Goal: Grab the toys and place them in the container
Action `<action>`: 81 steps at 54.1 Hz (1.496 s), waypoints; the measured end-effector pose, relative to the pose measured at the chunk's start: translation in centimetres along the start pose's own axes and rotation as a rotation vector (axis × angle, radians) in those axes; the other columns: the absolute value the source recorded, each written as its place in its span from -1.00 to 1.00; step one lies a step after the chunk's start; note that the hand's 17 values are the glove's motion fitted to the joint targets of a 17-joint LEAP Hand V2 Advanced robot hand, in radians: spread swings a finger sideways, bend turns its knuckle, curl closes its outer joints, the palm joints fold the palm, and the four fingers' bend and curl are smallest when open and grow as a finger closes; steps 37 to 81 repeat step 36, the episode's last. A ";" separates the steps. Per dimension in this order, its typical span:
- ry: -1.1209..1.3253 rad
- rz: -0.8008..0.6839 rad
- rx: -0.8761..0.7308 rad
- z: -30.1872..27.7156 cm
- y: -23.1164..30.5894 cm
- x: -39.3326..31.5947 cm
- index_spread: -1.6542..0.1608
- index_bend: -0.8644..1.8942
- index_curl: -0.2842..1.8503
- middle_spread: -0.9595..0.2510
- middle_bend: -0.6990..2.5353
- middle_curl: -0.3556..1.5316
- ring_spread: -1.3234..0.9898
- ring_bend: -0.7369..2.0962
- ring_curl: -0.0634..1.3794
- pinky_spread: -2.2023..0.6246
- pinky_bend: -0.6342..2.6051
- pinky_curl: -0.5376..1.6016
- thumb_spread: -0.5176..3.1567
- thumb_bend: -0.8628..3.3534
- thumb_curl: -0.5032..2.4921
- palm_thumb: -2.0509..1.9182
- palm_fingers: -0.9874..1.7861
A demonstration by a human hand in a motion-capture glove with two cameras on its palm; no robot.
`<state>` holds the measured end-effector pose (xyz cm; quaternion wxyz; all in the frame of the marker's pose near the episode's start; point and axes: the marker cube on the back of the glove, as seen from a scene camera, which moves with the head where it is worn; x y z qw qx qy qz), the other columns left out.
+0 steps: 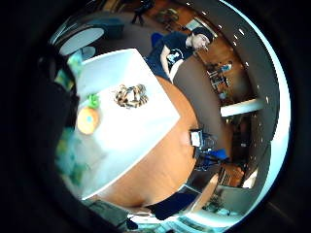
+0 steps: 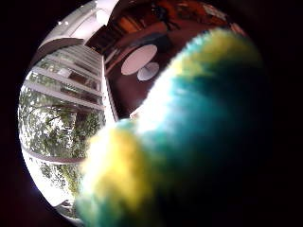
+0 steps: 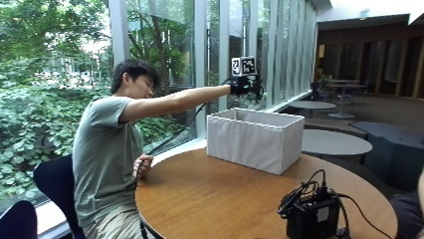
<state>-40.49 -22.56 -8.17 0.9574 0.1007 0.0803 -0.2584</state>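
White fabric container (image 3: pixel 255 139) stands on the round wooden table (image 3: pixel 218 199). My gloved right hand (image 3: pixel 243 88) is raised above its open top, arm outstretched; from this outside view I cannot tell what the fingers hold. My bare hand (image 3: pixel 142 167) rests at the table edge. A black device (image 3: pixel 311 214) sits near the opposite edge.

Little finger side palm view: looking down into the container (image 1: pixel 146 141). A striped toy (image 1: pixel 130 95) and an orange toy (image 1: pixel 88 120) lie on its floor, near each other.

Thumb side palm view: a fuzzy teal and yellow toy (image 2: pixel 189 151) fills the frame, close against my palm, apparently grasped.
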 end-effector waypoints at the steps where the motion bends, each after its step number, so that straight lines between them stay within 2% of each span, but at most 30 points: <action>1: 0.039 -0.014 -0.035 0.2 0.3 0.6 0.62 0.18 0.29 0.20 0.19 0.43 -0.18 0.48 0.19 0.26 0.02 0.13 -0.22 -0.61 -0.15 0.19 0.30; 3: -0.015 0.029 -0.081 0.4 0.3 0.2 0.62 0.13 0.28 0.19 0.17 0.41 -0.18 0.47 0.17 0.27 0.00 0.11 -0.20 -0.62 -0.17 0.15 0.25; 4: -0.080 0.064 -0.092 0.4 0.2 -0.3 0.61 0.08 0.25 0.19 0.15 0.39 -0.17 0.43 0.14 0.28 -0.01 0.10 -0.16 -0.63 -0.20 0.12 0.14; 5: -0.132 0.087 -0.105 0.4 0.2 -0.7 0.62 0.12 0.29 0.19 0.17 0.41 -0.17 0.47 0.18 0.27 0.01 0.12 -0.19 -0.61 -0.18 0.15 0.27; 6: -0.158 0.097 -0.123 0.5 0.2 -1.0 0.61 -0.04 0.20 0.19 0.08 0.35 -0.17 0.39 0.11 0.30 -0.01 0.08 -0.16 -0.64 -0.23 0.08 -0.11; 8: -0.159 0.103 -0.161 0.7 0.5 -0.9 0.61 -0.11 0.21 0.21 0.01 0.32 -0.14 0.37 0.16 0.34 0.04 0.16 -0.15 -0.64 -0.25 0.05 -0.30; 9: -0.154 0.105 -0.171 0.8 0.6 -0.9 0.61 -0.16 0.17 0.24 -0.07 0.27 -0.12 0.31 0.12 0.36 0.09 0.16 -0.15 -0.63 -0.26 0.04 -0.44; 11: -0.154 0.107 -0.172 0.8 0.7 -1.0 0.61 -0.24 0.09 0.30 -0.17 0.21 -0.07 0.17 0.02 0.41 0.12 0.12 -0.15 -0.63 -0.28 0.02 -0.57; 12: -0.161 0.106 -0.166 0.7 0.5 -1.4 0.61 -0.26 0.06 0.33 -0.21 0.18 -0.05 0.13 -0.01 0.43 0.12 0.09 -0.15 -0.63 -0.29 0.01 -0.57; 13: -0.170 0.100 -0.158 0.6 0.3 -2.0 0.60 -0.27 0.03 0.32 -0.21 0.17 -0.05 0.13 -0.03 0.44 0.11 0.07 -0.14 -0.62 -0.30 0.02 -0.46; 14: -0.179 0.087 -0.151 0.3 0.1 -2.6 0.61 -0.29 -0.01 0.38 -0.28 0.13 -0.03 0.07 -0.09 0.45 0.12 0.07 -0.14 -0.63 -0.31 0.00 -0.54; 21: -0.186 0.022 -0.125 -1.4 1.6 -3.0 0.61 -0.30 -0.13 0.48 -0.39 0.03 0.04 -0.06 -0.22 0.53 0.05 0.01 -0.14 -0.62 -0.36 -0.01 -0.48; 24: -0.178 0.011 -0.114 -1.8 2.3 -2.1 0.59 -0.28 -0.16 0.45 -0.41 0.00 0.05 -0.09 -0.26 0.54 0.00 -0.02 -0.13 -0.62 -0.38 -0.01 -0.45; 28: -0.124 -0.087 -0.157 -1.8 3.5 0.1 0.57 -0.27 -0.18 0.41 -0.40 -0.01 0.05 -0.12 -0.29 0.55 -0.08 -0.06 -0.11 -0.62 -0.40 -0.01 -0.39; 30: -0.152 -0.070 -0.148 -1.8 3.1 -0.5 0.56 -0.27 -0.20 0.40 -0.40 -0.02 0.05 -0.12 -0.30 0.55 -0.10 -0.07 -0.10 -0.62 -0.41 -0.01 -0.37; 36: -0.244 -0.002 -0.119 -1.2 2.2 -2.3 0.55 -0.27 -0.24 0.36 -0.41 -0.05 0.04 -0.14 -0.32 0.55 -0.14 -0.11 -0.07 -0.62 -0.44 0.00 -0.34; 81: -0.244 -0.002 -0.119 -1.2 2.2 -2.3 0.55 -0.27 -0.24 0.36 -0.41 -0.05 0.04 -0.14 -0.32 0.55 -0.14 -0.11 -0.07 -0.62 -0.44 0.00 -0.34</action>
